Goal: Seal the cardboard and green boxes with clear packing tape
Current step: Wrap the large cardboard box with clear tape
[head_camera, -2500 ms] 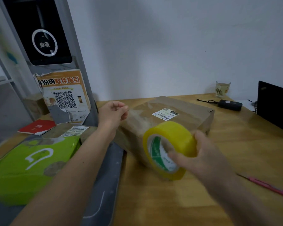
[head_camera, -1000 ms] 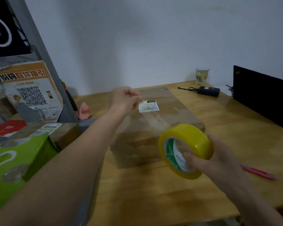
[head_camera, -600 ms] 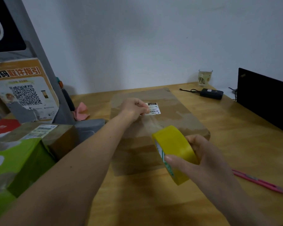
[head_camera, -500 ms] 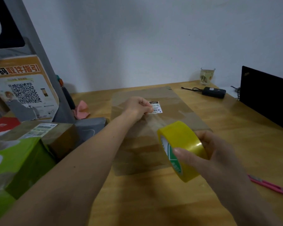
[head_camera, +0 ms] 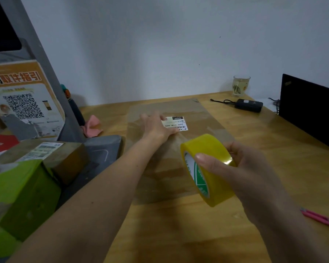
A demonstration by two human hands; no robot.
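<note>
A flat brown cardboard box (head_camera: 196,114) with a white label (head_camera: 176,123) lies in the middle of the wooden table. My left hand (head_camera: 156,126) lies flat on its top beside the label, fingers straight, pressing down the end of a clear tape strip. My right hand (head_camera: 241,168) grips a yellowish roll of packing tape (head_camera: 207,168) just above the box's near right part. The tape strip runs from the roll to my left hand. A green box (head_camera: 17,196) stands at the left edge.
A second brown box (head_camera: 46,154) sits behind the green one, on a grey machine base (head_camera: 101,149) under a QR-code poster (head_camera: 23,105). Pink cloth (head_camera: 92,126), glass cup (head_camera: 241,88), black adapter (head_camera: 248,105), dark laptop (head_camera: 310,112) and a pink cutter (head_camera: 319,218) lie around.
My left hand came down from the air with the tape end and now lies flat on the box top. The roll stayed in my right hand, drawn toward me.
</note>
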